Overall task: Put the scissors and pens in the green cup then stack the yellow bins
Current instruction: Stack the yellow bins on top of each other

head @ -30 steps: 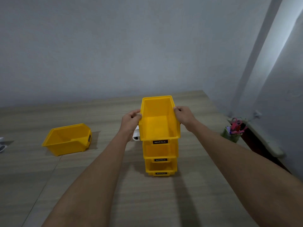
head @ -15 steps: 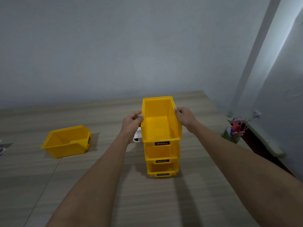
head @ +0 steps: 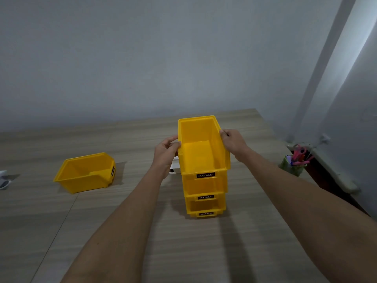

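Note:
Three yellow bins stand stacked at the table's centre; the top bin (head: 202,152) sits on the middle bin (head: 205,186) and the bottom bin (head: 204,210). My left hand (head: 166,153) grips the top bin's left wall and my right hand (head: 233,142) grips its right wall. A fourth yellow bin (head: 86,172) lies alone on the table to the left. At the table's right edge stands the green cup (head: 291,168) with pink-handled scissors (head: 298,153) and pens in it.
The wooden table (head: 102,231) runs to a grey wall behind. A small white object (head: 174,165) shows behind my left hand. Another white item (head: 4,179) lies at the far left edge. A pale ledge (head: 334,174) runs beyond the table's right side.
The view shifted slightly; both hands stay on the top bin, which has settled a little lower onto the stack. The lone bin has not moved.

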